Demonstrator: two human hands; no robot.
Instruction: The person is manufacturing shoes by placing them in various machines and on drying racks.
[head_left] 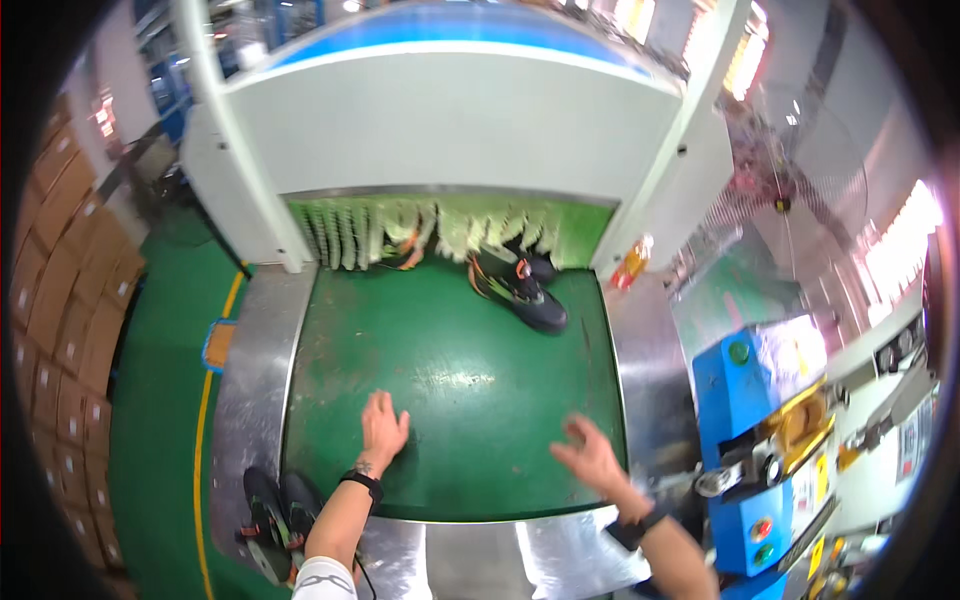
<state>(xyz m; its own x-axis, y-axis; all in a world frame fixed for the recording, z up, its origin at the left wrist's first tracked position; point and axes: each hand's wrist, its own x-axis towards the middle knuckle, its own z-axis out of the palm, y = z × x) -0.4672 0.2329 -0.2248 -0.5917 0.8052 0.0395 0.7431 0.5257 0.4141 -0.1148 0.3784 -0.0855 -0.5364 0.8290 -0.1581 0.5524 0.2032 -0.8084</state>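
My left hand (pixel 383 430) hovers over the near left part of the green conveyor belt (pixel 450 380), fingers loosely apart and nothing in them. Over the belt's near right side is my right hand (pixel 590 456), also open, its fingers curved and slightly blurred. Beyond both hands, a dark sneaker (pixel 517 292) with orange trim lies on the belt, with another dark shoe partly hidden behind it. Farther left, an orange-trimmed shoe (pixel 404 252) shows partly beneath the pale strip curtain (pixel 345 235). A pair of dark sneakers (pixel 268 515) stands on the metal ledge beside my left forearm.
A white machine housing (pixel 450 125) spans the far end above the curtain. On the right metal ledge (pixel 650 350) stands a bottle (pixel 631 263) of orange liquid. Blue machinery with buttons (pixel 745 385) is at the right. Stacked cartons (pixel 75 320) line the left.
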